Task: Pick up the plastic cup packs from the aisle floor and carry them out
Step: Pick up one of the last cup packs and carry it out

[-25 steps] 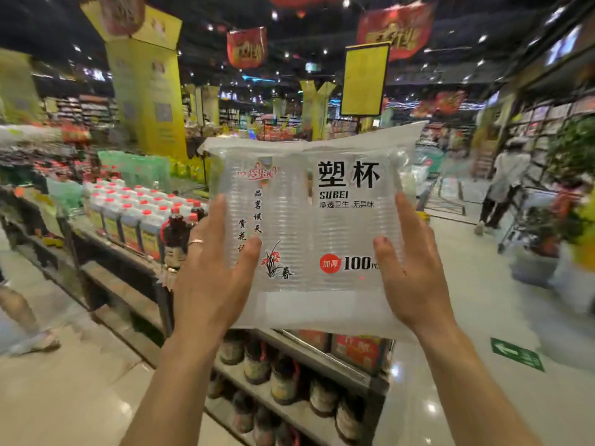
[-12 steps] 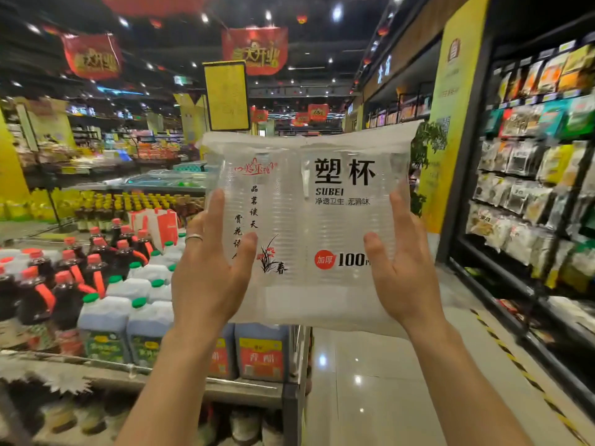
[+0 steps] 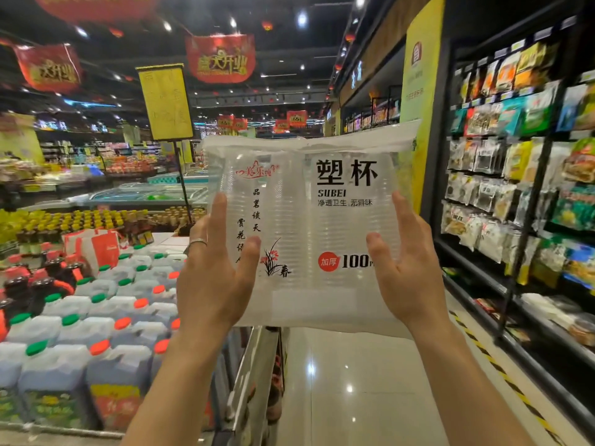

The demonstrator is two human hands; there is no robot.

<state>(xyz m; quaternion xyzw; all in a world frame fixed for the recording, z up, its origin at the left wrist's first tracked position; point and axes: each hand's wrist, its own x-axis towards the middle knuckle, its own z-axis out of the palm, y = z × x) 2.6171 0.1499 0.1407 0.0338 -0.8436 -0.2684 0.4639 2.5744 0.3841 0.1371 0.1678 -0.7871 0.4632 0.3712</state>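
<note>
A clear plastic cup pack (image 3: 322, 220) with black Chinese lettering, a red badge and "100" printed on it is held upright at chest height in front of me. My left hand (image 3: 215, 275) grips its left side with the thumb on the front face and a ring showing on one finger. My right hand (image 3: 402, 268) grips the right side the same way, thumb on the front. The fingers behind the pack are hidden. I cannot tell whether more packs lie behind this one.
A low display of jugs (image 3: 80, 333) with green and red caps and dark bottles fills the left. A tall shelf of bagged snacks (image 3: 521, 188) lines the right. The glossy aisle floor (image 3: 347, 381) runs ahead between them, with yellow-black tape (image 3: 502, 371) along the shelf base.
My view has swung right and moved along the aisle; the snack shelf now fills the right side. Both hands keep the same hold on the pack.
</note>
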